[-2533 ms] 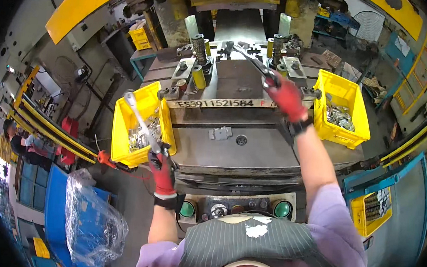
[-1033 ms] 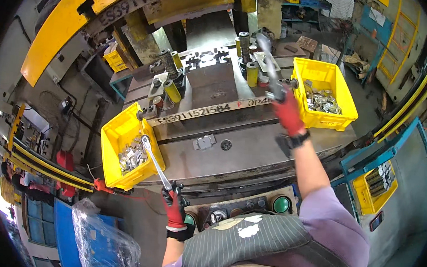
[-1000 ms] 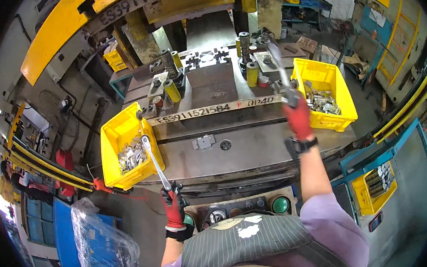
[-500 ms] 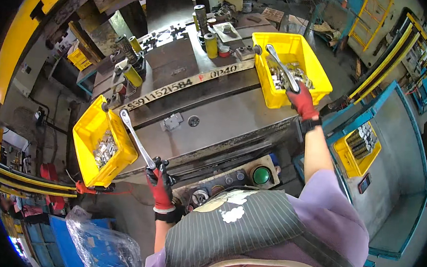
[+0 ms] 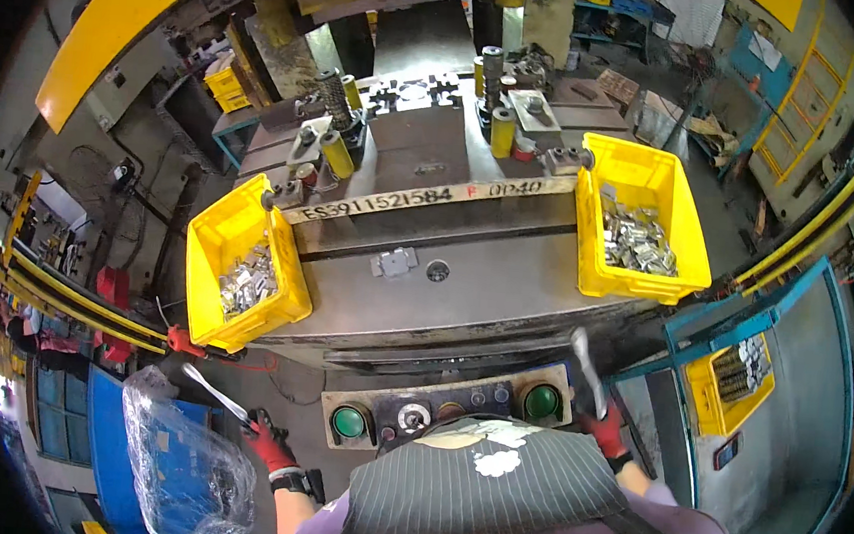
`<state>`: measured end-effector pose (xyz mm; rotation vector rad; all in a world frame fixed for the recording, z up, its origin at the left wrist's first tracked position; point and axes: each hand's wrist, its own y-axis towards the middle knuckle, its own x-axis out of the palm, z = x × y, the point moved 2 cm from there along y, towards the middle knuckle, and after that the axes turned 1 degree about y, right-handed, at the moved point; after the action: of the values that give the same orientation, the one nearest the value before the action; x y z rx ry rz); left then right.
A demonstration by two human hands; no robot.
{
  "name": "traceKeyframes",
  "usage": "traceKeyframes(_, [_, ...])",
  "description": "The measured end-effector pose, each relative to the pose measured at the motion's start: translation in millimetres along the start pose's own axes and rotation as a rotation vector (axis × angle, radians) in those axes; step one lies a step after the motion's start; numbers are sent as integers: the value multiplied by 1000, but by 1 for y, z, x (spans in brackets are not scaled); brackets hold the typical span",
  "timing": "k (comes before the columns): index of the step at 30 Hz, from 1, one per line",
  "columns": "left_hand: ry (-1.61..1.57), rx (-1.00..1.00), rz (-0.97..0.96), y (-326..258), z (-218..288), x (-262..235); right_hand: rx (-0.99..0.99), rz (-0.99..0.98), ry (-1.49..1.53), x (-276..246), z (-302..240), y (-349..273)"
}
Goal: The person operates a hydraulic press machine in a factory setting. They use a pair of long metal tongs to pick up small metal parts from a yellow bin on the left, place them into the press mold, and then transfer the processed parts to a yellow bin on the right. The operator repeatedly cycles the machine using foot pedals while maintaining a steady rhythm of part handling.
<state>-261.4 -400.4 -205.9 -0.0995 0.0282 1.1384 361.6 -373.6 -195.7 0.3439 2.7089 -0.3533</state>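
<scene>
My left hand [image 5: 270,445], in a red and black glove, is closed round the lower end of a long silver hand tool [image 5: 214,391]. Its rounded outline resembles a ratchet wrench; motion blurs it. Over the control panel's right end, my right hand [image 5: 608,432] grips a similar silver hand tool [image 5: 588,368], head up. Both tools are clear of the yellow bins. The left yellow bin [image 5: 296,302] and the right yellow bin [image 5: 688,237] each hold many small metal parts, at either end of the press bed [image 5: 508,258].
A control panel [image 5: 477,396] with green buttons stands before my waist. Yellow cylinders [image 5: 502,132] and springs rise from the press bed behind a lettered bar [image 5: 433,195]. At right, a blue-framed cart [image 5: 798,397] carries another yellow bin [image 5: 706,394]. Plastic-wrapped blue sheeting [image 5: 176,458] stands lower left.
My right hand and its tool have drawn back from the right bin toward my body. My left hand and tool have moved down and left, away from the left bin. The view has shifted.
</scene>
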Motion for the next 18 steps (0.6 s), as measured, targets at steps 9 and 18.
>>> traceKeyframes(9, [218, -494, -870, -12, -127, 9, 6, -314, -380, 55, 77, 54])
traceKeyframes(18, [614, -87, -858, 8, -172, 18, 261, -222, -361, 56, 71, 63])
